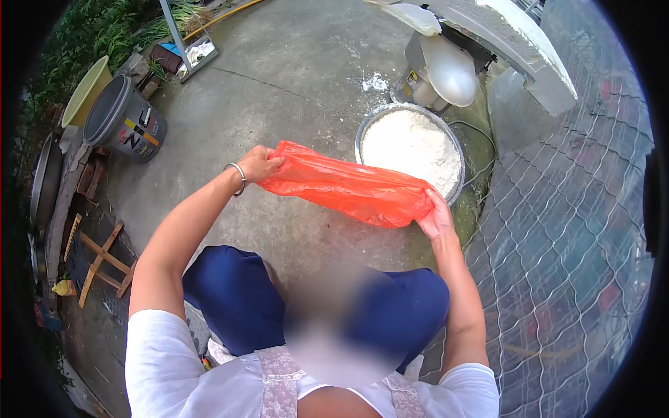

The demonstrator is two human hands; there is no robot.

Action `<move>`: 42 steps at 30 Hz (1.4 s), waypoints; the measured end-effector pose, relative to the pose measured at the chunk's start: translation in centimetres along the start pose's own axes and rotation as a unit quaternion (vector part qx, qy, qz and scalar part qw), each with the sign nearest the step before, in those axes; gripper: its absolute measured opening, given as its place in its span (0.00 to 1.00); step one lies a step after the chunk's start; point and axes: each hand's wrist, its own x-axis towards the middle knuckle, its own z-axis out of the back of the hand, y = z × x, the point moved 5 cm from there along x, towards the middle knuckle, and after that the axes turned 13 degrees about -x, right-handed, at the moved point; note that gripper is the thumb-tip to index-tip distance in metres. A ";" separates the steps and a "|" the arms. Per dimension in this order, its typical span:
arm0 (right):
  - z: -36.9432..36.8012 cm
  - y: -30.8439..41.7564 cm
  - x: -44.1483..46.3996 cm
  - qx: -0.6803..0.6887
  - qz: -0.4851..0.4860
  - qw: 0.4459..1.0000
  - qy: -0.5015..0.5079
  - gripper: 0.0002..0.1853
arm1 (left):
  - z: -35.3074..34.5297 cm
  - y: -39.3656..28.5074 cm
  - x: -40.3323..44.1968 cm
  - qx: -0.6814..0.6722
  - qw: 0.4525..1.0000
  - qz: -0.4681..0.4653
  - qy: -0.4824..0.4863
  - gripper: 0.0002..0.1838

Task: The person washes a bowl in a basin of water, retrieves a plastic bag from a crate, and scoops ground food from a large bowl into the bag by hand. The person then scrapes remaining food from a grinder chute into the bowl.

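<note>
A thin red plastic bag is stretched out sideways in front of my knees, held off the ground. My left hand, with a silver bangle at its wrist, grips the bag's left end. At the other end, my right hand has its fingers closed on the bag, partly hidden by the red film. Just beyond my right hand stands a wide metal basin on the concrete. White powder fills it, and the bag overlaps its near edge in this view.
A grey machine with a white chute stands behind the basin, with a cable on the floor. Wire mesh runs along the right. At left are a dark grey bucket, a yellow tub and a wooden frame.
</note>
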 end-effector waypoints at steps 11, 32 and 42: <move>8.9 -1.9 -3.4 -0.305 -0.107 0.936 -0.140 0.15 | -4.8 -7.2 3.5 -0.532 0.843 0.007 0.076 0.15; 12.1 -5.0 -7.1 0.259 0.056 0.962 -0.068 0.22 | -16.8 -4.9 8.8 -0.825 0.519 -0.061 0.214 0.23; 15.5 -4.0 -5.8 0.396 0.196 0.894 -0.080 0.19 | -20.2 -7.5 6.8 -0.748 0.637 -0.141 0.121 0.30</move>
